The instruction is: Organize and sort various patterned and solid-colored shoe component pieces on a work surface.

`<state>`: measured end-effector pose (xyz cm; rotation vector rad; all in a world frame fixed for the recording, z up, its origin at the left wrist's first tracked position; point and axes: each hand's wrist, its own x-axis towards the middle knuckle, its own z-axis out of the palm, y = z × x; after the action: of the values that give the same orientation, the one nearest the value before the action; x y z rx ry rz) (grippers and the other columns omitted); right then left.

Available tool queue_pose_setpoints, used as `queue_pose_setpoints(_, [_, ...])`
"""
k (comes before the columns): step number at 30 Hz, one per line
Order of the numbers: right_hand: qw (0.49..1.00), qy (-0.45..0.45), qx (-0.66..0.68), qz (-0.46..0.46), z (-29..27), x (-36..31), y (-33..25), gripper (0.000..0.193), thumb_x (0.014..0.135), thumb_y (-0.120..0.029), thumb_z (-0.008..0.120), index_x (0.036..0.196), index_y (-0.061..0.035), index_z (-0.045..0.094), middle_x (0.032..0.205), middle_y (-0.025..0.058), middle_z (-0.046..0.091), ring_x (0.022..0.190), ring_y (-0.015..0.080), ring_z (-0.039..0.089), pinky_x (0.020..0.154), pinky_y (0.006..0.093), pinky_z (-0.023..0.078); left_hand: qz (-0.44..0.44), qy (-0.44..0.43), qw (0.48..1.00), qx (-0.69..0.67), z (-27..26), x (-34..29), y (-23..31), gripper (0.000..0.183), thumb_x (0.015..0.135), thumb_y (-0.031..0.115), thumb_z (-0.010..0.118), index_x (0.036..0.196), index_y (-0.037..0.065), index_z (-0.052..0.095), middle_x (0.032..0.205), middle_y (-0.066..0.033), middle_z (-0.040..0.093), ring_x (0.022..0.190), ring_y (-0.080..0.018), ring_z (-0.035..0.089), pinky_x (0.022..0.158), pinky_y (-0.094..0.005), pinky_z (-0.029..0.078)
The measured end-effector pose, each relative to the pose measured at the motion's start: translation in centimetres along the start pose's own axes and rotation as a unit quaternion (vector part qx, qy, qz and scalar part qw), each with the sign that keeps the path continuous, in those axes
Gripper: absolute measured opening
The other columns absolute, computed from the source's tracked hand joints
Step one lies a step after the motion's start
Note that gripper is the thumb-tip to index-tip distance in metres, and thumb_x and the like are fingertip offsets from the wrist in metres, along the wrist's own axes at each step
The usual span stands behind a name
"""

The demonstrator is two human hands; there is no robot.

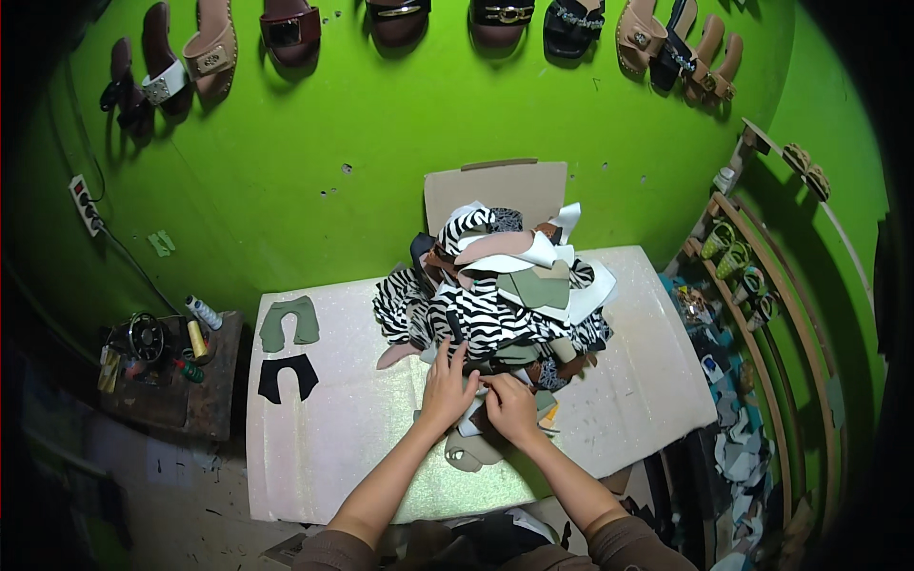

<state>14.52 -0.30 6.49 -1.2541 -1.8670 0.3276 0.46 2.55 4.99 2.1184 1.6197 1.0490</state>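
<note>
A tall heap of cut material pieces [486, 309] in zebra print, olive, white, pink and brown lies on the table. My left hand [447, 388] rests against the heap's near edge, fingers stretched out and somewhat apart. Just right of it, my right hand [512, 409] has its fingers curled in at the same edge; whatever they pinch is too small or hidden to name. Below my hands lies an olive-grey cut piece with holes [468, 453]. On the table's left, an olive U-shaped piece [276, 328] sits above a black U-shaped piece [272, 383].
The pale, shiny table [333, 457] stands against a green wall hung with sandals [211, 52]. A cardboard sheet [495, 181] leans behind the heap. Left is a small dark table [214, 400] with thread spools; right, a wooden rack [762, 362] with sandals, scraps beneath.
</note>
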Motion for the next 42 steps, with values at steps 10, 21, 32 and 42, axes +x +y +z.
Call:
queue_pose_setpoints(10, [0.995, -0.014, 0.040, -0.093, -1.4, 4.1, 0.9, 0.014, 0.075, -0.004, 0.055, 0.085, -0.0046, 0.064, 0.079, 0.0105, 0.061, 0.071, 0.0281, 0.060, 0.064, 0.0361, 0.048, -0.014, 0.060, 0.996, 0.064, -0.2, 6.1, -2.7, 0.039, 0.079, 0.017, 0.058, 0.114, -0.001, 0.050, 0.106, -0.0192, 0.052, 0.093, -0.0381, 0.055, 0.079, -0.0433, 0.045])
queue_pose_setpoints(21, [0.971, -0.047, -0.116, -0.204, -3.0, 9.4, 1.8, 0.040, 0.069, -0.016, 0.066, 0.107, -0.0088, 0.059, 0.109, 0.0122, 0.053, 0.107, 0.0298, 0.047, 0.092, 0.0414, 0.037, -0.154, 0.025, 0.984, 0.080, -1.3, 8.7, -3.0, 0.054, 0.073, 0.031, 0.064, 0.116, 0.001, 0.054, 0.116, -0.0201, 0.052, 0.104, -0.0340, 0.050, 0.092, -0.0390, 0.038])
queue_pose_setpoints(32, [0.957, -0.140, -0.163, -0.194, -2.9, 7.0, 2.7, 0.067, 0.063, -0.011, 0.068, 0.127, -0.0096, 0.046, 0.130, 0.0215, 0.041, 0.112, 0.0331, 0.046, 0.102, 0.0445, 0.030, -0.144, 0.030, 0.974, -0.170, -1.9, 3.4, -1.4, 0.053, 0.075, 0.022, 0.069, 0.121, 0.006, 0.047, 0.106, -0.0201, 0.060, 0.102, -0.0346, 0.057, 0.086, -0.0383, 0.044])
queue_pose_setpoints(42, [0.949, -0.150, -0.046, -0.272, -5.9, 2.5, 1.4, 0.064, 0.064, -0.007, 0.066, 0.125, -0.0085, 0.047, 0.132, 0.0157, 0.043, 0.105, 0.0306, 0.054, 0.098, 0.0478, 0.039, -0.225, -0.024, 0.906, -0.358, -0.5, -1.2, -0.8, 0.039, 0.085, 0.011, 0.049, 0.123, 0.000, 0.047, 0.115, -0.0095, 0.054, 0.107, -0.0194, 0.051, 0.092, -0.0270, 0.038])
